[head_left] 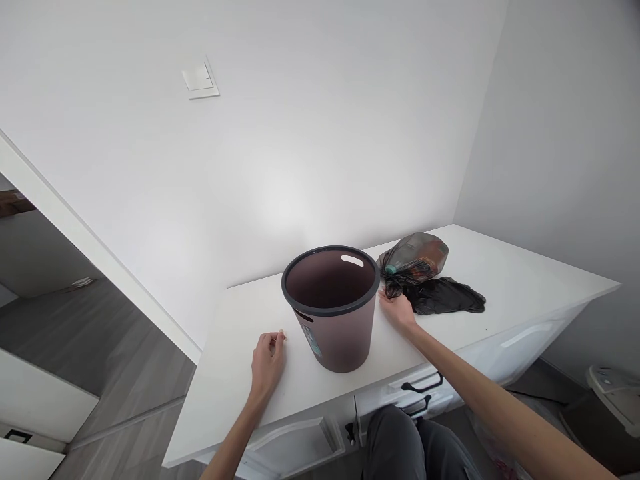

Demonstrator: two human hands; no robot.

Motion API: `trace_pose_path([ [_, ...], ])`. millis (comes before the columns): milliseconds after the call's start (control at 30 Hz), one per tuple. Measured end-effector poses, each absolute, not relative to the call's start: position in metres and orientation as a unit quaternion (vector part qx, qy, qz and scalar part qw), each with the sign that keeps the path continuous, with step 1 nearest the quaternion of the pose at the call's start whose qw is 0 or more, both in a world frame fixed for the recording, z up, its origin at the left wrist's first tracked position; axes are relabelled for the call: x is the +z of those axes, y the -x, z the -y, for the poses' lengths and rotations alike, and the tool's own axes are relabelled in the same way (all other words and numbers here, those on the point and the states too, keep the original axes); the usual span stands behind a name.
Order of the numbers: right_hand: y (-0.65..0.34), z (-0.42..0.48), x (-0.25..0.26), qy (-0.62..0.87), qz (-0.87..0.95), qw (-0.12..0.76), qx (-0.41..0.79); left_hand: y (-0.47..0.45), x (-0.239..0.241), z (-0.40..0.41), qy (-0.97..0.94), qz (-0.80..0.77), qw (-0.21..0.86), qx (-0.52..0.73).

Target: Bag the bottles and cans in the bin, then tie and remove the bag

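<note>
A mauve wastebasket (pixel 345 340) with a dark rim stands upright on the white countertop (pixel 235 393), its inside dark. To its left my left hand (pixel 267 363) rests on the surface, fingers loosely bent, with a gap between thumb and index finger and nothing visible in it. On the other side, my right hand (pixel 399 311) lies with fingers stretched along the wastebasket, beside the knot of a filled black plastic bag (pixel 417 257). The bag is see-through and shows orange-brown and green contents. A flattened black plastic bag (pixel 447 297) lies just right of that hand.
White walls rise behind and right of the counter, with a light switch (pixel 201 80). Drawers with black handles (pixel 423 385) are below the front edge, by my knees (pixel 400 443). A lidded bin (pixel 613 393) stands on the floor at right; a doorway is at left.
</note>
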State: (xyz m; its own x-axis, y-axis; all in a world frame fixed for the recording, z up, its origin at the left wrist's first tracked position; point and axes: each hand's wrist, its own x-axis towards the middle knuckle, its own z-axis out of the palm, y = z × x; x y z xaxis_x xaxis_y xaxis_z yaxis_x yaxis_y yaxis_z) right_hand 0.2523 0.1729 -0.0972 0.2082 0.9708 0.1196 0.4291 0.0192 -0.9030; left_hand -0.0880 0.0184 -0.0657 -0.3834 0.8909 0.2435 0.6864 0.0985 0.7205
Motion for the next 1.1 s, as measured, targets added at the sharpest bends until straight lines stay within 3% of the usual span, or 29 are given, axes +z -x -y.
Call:
trace_pose_path([
  [267, -0.260, -0.135, -0.121, 0.551, 0.558, 0.524, 0.332, 0.085, -0.062, -0.013, -0.537, -0.727, 0.137, 0.405],
  [600, -0.259, -0.130, -0.144, 0.526, 0.761, 0.345, 0.161, 0.081, -0.057, -0.009, -0.526, -0.728, 0.155, 0.412],
  [1100, -0.267, -0.100, -0.146, 0.561, 0.784, 0.266, 0.026, 0.075, -0.055, -0.001, -0.543, -0.723, 0.156, 0.398],
])
